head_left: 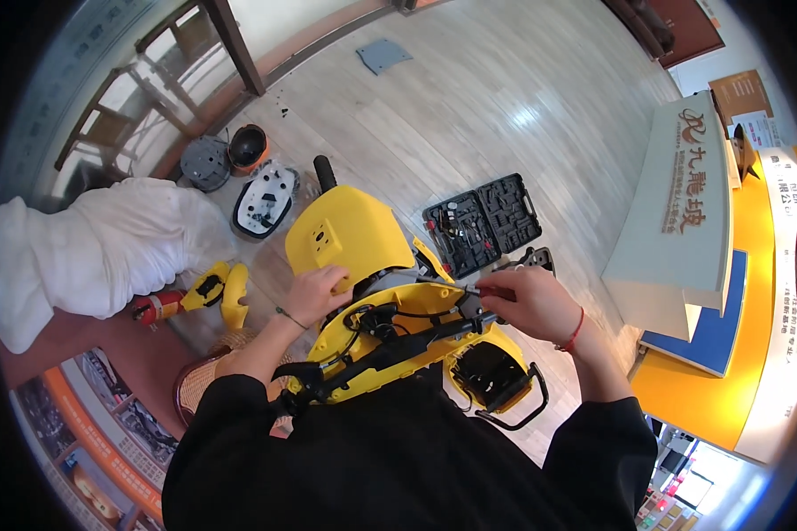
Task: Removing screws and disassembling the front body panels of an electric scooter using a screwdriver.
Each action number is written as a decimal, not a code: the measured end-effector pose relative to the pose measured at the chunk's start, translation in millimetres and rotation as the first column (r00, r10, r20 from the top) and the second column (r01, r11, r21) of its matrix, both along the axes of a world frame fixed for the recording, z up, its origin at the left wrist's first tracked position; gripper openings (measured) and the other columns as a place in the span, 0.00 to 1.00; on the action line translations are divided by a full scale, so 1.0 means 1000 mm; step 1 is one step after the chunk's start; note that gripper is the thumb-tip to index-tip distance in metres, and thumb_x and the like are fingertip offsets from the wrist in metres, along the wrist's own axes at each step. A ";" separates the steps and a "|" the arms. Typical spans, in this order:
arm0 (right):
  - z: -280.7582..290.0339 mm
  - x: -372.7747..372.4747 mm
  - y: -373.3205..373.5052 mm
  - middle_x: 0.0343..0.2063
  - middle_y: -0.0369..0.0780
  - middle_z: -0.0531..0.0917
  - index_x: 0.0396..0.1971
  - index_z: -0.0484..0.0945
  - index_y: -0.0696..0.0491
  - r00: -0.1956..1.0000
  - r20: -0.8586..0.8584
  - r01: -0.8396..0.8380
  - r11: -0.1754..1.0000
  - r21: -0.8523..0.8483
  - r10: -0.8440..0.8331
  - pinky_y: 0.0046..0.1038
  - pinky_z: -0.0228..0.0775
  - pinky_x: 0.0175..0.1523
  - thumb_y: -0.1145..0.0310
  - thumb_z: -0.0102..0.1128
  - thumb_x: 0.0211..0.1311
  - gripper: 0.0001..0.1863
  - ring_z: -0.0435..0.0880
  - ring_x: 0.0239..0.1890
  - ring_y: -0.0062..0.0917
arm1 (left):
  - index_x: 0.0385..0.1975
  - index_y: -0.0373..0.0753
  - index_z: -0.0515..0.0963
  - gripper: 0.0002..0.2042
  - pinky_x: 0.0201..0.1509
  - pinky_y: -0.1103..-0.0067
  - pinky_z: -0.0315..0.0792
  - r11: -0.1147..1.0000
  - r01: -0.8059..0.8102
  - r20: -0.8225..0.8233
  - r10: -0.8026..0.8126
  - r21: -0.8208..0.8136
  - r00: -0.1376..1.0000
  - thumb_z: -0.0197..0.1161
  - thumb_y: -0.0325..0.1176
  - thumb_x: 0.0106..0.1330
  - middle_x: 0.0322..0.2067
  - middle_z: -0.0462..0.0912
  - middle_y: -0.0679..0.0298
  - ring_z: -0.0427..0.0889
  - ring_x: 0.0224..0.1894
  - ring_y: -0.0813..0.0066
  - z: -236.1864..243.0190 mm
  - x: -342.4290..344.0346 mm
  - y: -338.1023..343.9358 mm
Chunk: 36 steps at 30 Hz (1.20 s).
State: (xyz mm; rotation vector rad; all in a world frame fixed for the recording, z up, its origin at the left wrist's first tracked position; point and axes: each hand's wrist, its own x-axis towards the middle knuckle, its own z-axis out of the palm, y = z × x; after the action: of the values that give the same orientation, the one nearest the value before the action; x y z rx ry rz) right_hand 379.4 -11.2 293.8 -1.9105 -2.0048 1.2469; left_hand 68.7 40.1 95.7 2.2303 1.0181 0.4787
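In front of me stands a partly opened yellow scooter body (390,376), with black cables inside it and a dark handlebar (398,352) across it. A large yellow panel (350,234) covers its far left part. At that panel's lower left edge is my left hand (314,296), its fingers curled over the rim and their tips partly hidden. My right hand (531,301) is closed round the red handle of what looks like a screwdriver (494,292), at the right end of the opened body. Its tip cannot be made out.
Beyond the scooter an open black tool case (483,224) lies on the floor. Two helmets (207,163) and a white-lined tray (265,201) are at the left, near white cloth (106,248). A wicker chair (205,382) stands near my left arm, a grey lectern (669,212) at the right.
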 end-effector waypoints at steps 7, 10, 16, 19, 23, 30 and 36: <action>-0.018 -0.023 -0.004 0.27 0.46 0.81 0.31 0.81 0.51 0.950 0.312 -0.070 0.986 0.152 0.019 0.38 0.74 0.38 0.65 0.55 0.53 0.10 0.82 0.31 0.40 | 0.29 0.43 0.73 0.09 0.25 0.73 0.69 0.998 -0.064 0.058 0.065 -0.023 0.996 0.65 0.34 0.52 0.18 0.74 0.67 0.77 0.22 0.68 0.000 0.003 -0.003; -0.022 -0.037 0.009 0.28 0.44 0.82 0.32 0.81 0.52 0.891 0.445 -0.141 0.987 0.079 0.092 0.38 0.73 0.37 0.67 0.52 0.54 0.10 0.81 0.32 0.39 | 0.29 0.43 0.73 0.09 0.25 0.73 0.69 0.997 -0.064 0.057 0.066 -0.048 0.996 0.65 0.34 0.52 0.17 0.73 0.67 0.77 0.22 0.68 0.002 0.003 -0.003; -0.034 -0.057 0.045 0.27 0.44 0.82 0.32 0.81 0.48 0.811 0.547 -0.165 0.978 -0.130 0.209 0.38 0.74 0.38 0.66 0.51 0.51 0.11 0.82 0.33 0.40 | 0.29 0.42 0.71 0.10 0.26 0.71 0.69 0.992 -0.034 0.040 0.039 -0.122 0.998 0.65 0.33 0.53 0.18 0.74 0.65 0.77 0.23 0.64 -0.001 0.007 -0.003; -0.047 -0.052 0.030 0.28 0.44 0.82 0.33 0.81 0.48 0.827 0.525 -0.149 0.979 -0.137 0.199 0.38 0.74 0.38 0.66 0.50 0.54 0.11 0.82 0.33 0.39 | 0.31 0.41 0.70 0.11 0.26 0.71 0.69 0.977 0.012 0.058 0.000 -0.215 0.998 0.66 0.33 0.53 0.19 0.74 0.63 0.77 0.24 0.61 -0.014 0.004 -0.005; -0.061 -0.040 -0.004 0.27 0.43 0.82 0.34 0.80 0.49 0.917 0.395 0.021 0.996 0.086 -0.054 0.37 0.74 0.37 0.64 0.52 0.55 0.11 0.82 0.32 0.38 | 0.33 0.41 0.69 0.13 0.27 0.70 0.69 0.973 0.033 0.024 -0.029 -0.228 0.999 0.66 0.34 0.53 0.20 0.74 0.62 0.77 0.26 0.60 -0.013 0.007 -0.005; -0.077 -0.035 -0.026 0.29 0.44 0.81 0.34 0.80 0.49 0.937 0.318 0.078 0.973 0.220 -0.147 0.37 0.74 0.37 0.64 0.55 0.54 0.10 0.82 0.33 0.38 | 0.35 0.42 0.66 0.15 0.29 0.69 0.70 0.969 0.068 -0.052 -0.083 -0.237 0.995 0.65 0.36 0.55 0.24 0.76 0.61 0.79 0.29 0.59 -0.011 0.013 -0.001; -0.083 -0.029 -0.032 0.27 0.41 0.81 0.33 0.80 0.50 0.957 0.252 0.047 0.934 0.354 -0.143 0.34 0.74 0.37 0.66 0.56 0.54 0.08 0.81 0.30 0.35 | 0.35 0.40 0.65 0.14 0.33 0.66 0.71 0.959 0.105 -0.069 -0.127 -0.264 0.989 0.63 0.34 0.57 0.27 0.77 0.56 0.79 0.33 0.54 -0.014 0.013 -0.002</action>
State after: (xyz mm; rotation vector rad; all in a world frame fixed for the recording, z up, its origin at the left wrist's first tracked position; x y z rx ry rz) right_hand 350.7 -43.2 210.8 -2.0559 -2.0525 0.5788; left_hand 81.7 37.8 81.4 2.0739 0.9281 0.1865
